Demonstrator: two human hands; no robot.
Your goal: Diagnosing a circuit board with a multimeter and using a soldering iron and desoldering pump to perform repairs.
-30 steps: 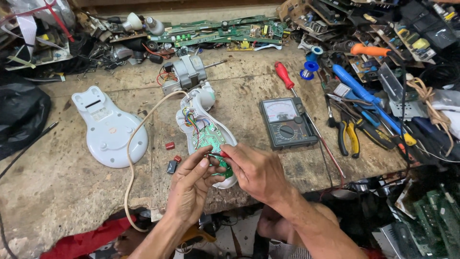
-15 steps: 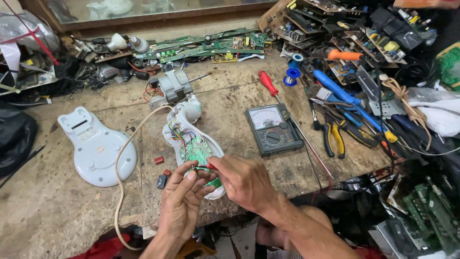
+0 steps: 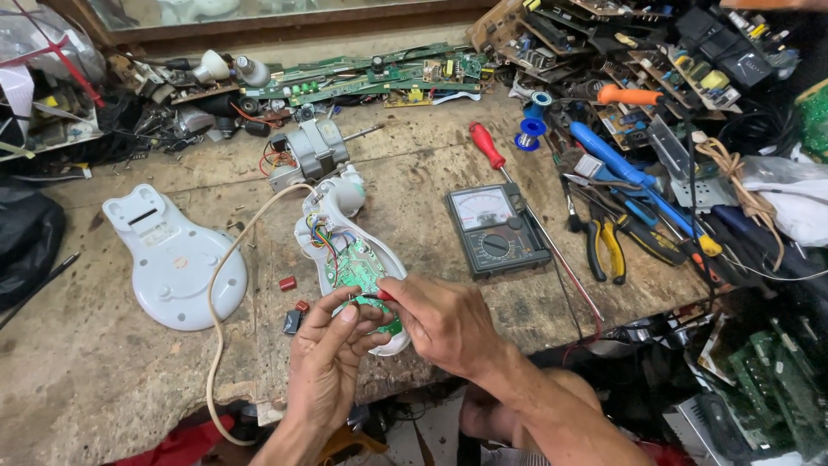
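Note:
An opened white appliance shell point(image 3: 338, 200) lies on the worn bench with a green circuit board point(image 3: 355, 266) and coloured wires inside it. My right hand point(image 3: 442, 324) pinches a red-tipped test probe point(image 3: 380, 296) against the board's near end. My left hand point(image 3: 330, 361) comes up from below. Its fingertips are closed on a thin dark probe right next to the red one. An analogue multimeter point(image 3: 496, 229) sits just right of the shell, and its leads point(image 3: 569, 285) trail off toward the bench edge.
A white cover plate point(image 3: 172, 259) lies to the left, with a cream cord point(image 3: 216, 319) looping past it. Behind the shell are a small motor point(image 3: 306, 155) and a red screwdriver point(image 3: 486, 145). Yellow-handled pliers point(image 3: 605, 246), tools and circuit boards crowd the right side.
Both hands stay at the near end of the circuit board with the probes. Only the camera view has shifted slightly.

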